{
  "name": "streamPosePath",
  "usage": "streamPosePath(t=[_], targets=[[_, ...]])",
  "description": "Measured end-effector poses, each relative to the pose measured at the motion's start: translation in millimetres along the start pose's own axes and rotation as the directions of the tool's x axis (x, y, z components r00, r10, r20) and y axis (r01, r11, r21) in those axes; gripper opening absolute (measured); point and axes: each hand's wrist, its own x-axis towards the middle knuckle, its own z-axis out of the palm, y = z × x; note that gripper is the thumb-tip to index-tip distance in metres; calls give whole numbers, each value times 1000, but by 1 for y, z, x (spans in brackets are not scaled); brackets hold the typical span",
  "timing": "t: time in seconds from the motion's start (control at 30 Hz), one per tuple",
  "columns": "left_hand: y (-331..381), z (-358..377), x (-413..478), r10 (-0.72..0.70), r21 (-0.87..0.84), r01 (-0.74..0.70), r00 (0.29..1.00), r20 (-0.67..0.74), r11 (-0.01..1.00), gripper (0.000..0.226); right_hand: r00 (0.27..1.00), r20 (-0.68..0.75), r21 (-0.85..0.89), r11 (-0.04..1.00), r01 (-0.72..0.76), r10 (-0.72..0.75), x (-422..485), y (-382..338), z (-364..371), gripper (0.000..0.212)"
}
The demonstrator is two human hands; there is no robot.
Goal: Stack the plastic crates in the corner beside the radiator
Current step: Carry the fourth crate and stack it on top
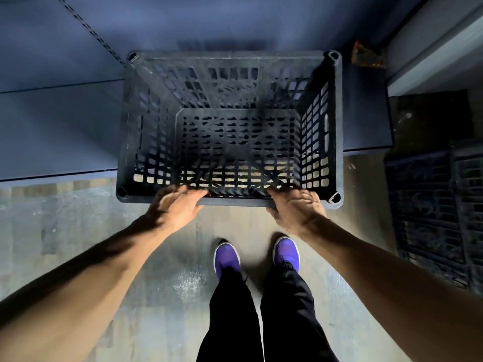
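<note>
**Both hands on the near rim of the dark crate**

Fingers of both my hands are hooked over the near rim of the crate (230, 121), curled down inside it and grasping the edge; my left hand (173, 205) takes the rim left of its middle, my right hand (296, 207) takes it right of the middle, near the front right corner. Both forearms reach forward from the bottom corners of the view.

Largest around me is the blue-grey wall (65, 61), which fills the top and left, with a thin dotted line running slantwise across it. Below it lies the worn wooden floor (78, 231), scuffed pale in patches. The crate comes next: dark plastic, open-topped, latticed on its sides and bottom, with a round socket at each corner of its rim. Its far side is against the wall and I look straight down into it; floor shows through the lattice of its near side. Whether it rests on anything I cannot tell.

To the right, in shadow, a second dark latticed crate (431, 218) lies low by the floor. Near me stand my black trouser legs (261, 322) and purple shoes (256, 254).
</note>
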Motion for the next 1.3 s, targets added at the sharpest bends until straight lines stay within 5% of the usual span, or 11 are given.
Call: streamPosePath(t=[0.2,0.33,0.5,0.77,1.1,1.3], targets=[[17,-23,-33,169,190,-146,979,-111,971,47,989,143,-70,997,41,-30,-23,7,-45,46],[17,-32,-58,207,83,-197,967,-151,977,48,989,144,-126,991,51,-32,-42,4,-73,28],[17,-73,-87,243,12,-245,952,-186,969,43,987,130,2,995,96,-96,-79,6,-108,36],[57,-128,-146,405,-23,-405,914,0,914,50,977,214,136,990,-36,7,-178,13,-119,49],[131,-199,-239,512,22,-512,858,-23,859,52,979,140,347,919,-188,148,-327,37,-149,45],[185,-241,-289,588,69,-584,805,-74,809,50,938,-66,348,888,-299,342,-410,58,-151,71]])
